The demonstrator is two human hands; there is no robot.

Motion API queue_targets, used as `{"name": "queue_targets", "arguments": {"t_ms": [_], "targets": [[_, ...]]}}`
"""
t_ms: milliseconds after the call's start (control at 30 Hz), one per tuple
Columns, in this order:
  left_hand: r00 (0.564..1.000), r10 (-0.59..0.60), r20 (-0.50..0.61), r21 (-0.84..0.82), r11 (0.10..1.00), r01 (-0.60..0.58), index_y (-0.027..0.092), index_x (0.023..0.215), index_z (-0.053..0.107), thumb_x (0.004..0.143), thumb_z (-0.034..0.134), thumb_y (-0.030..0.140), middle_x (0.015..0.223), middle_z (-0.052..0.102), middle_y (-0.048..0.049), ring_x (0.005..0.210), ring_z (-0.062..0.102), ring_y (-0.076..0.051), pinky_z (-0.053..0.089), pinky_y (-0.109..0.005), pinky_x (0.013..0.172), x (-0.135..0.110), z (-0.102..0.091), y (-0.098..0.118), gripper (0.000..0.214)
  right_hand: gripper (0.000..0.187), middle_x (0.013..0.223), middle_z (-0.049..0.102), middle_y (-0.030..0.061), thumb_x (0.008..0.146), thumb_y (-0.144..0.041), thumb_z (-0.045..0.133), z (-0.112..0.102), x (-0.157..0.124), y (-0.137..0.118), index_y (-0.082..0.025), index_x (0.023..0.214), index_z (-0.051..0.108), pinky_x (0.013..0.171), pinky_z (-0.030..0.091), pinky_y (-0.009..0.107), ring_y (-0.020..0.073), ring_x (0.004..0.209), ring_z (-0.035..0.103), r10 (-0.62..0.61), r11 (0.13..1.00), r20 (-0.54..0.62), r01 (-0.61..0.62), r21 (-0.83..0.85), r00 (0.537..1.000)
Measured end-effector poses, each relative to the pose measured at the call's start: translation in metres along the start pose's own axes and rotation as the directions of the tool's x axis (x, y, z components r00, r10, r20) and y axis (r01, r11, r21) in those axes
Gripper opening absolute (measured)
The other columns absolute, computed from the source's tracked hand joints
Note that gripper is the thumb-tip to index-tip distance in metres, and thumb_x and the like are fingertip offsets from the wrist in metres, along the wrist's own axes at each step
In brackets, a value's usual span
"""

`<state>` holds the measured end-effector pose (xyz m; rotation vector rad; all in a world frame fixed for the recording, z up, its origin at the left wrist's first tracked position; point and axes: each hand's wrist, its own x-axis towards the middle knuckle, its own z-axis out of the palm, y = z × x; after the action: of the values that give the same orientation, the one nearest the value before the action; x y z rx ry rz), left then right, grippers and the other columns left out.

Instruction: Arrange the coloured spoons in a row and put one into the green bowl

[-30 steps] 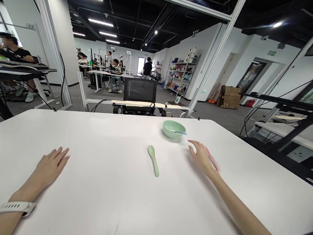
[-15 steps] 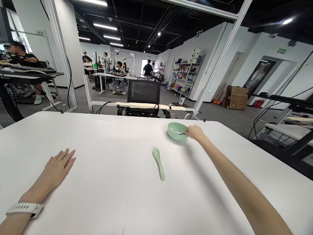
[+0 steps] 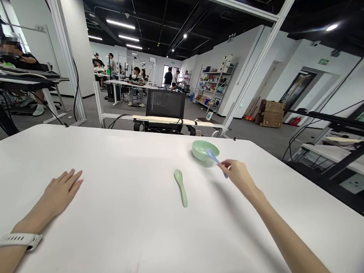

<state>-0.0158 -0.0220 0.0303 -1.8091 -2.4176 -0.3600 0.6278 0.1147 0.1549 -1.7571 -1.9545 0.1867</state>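
Our right hand (image 3: 239,174) pinches a slender, light-blue, plastic-looking spoon (image 3: 214,156), head at ten o'clock toward the round pale-green bowl (image 3: 200,156); our farther left hand (image 3: 58,195) rests, fingers slightly spread.

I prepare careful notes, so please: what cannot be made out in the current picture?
In the head view:
Blue spoon: part of the handle, covered by the right hand.
Green bowl: part of its inside, hidden by the near wall.
Left hand: palm, hidden by its back.
Right arm: upper part, cut by the lower edge.
Green wall sign: marks too small.
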Motion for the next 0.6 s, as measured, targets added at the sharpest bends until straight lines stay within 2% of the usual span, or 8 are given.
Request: {"name": "queue_targets", "arguments": {"t_ms": [133,233,467,600], "targets": [[1.000,0.006,0.009,0.010,1.000,-0.006,0.010,0.160,0.053,0.100,0.024,0.051,0.171,0.051,-0.0193,0.160,0.044,-0.041,0.037,-0.059,0.129,0.001,0.000,-0.001,0.079,0.042,0.067,0.072,0.0080,0.094,-0.059,0.062,0.025,-0.056,0.011,-0.022,0.075,0.069,0.057,0.040,0.033,0.0214,0.059,0.061,0.106,0.991,0.032,-0.109,0.078,0.994],[1.000,0.003,0.009,0.020,1.000,-0.003,0.011,0.160,0.053,0.100,0.024,0.050,0.171,0.052,-0.0178,0.161,0.044,-0.039,0.037,-0.058,0.129,0.002,0.000,-0.001,0.078,0.042,0.074,0.074,0.0097,0.092,-0.060,0.062,0.038,-0.077,0.014,-0.022,0.075,0.068,0.056,0.039,0.033,0.0205,0.059,0.059,0.156,0.981,0.033,-0.159,0.115,0.987],[1.000,0.000,0.005,0.003,1.000,0.000,0.009,0.160,0.053,0.099,0.020,0.051,0.172,0.050,-0.0194,0.161,0.042,-0.042,0.036,-0.059,0.129,0.001,-0.001,0.001,0.081,0.034,0.088,0.078,0.0122,0.095,-0.050,0.060,0.035,-0.079,0.008,-0.019,0.086,0.072,0.059,0.043,0.034,0.0218,0.064,0.064,0.216,0.970,0.095,-0.224,0.091,0.972],[1.000,-0.006,0.021,0.007,1.000,0.006,0.010,0.160,0.054,0.098,0.022,0.052,0.170,0.051,-0.0191,0.161,0.044,-0.041,0.036,-0.059,0.129,0.001,-0.005,0.004,0.081,0.042,0.100,0.079,0.0157,0.103,-0.049,0.054,0.023,-0.066,0.021,-0.014,0.109,0.077,0.074,0.051,0.034,0.0271,0.085,0.074,0.221,0.975,-0.013,-0.221,-0.006,0.975]]}}
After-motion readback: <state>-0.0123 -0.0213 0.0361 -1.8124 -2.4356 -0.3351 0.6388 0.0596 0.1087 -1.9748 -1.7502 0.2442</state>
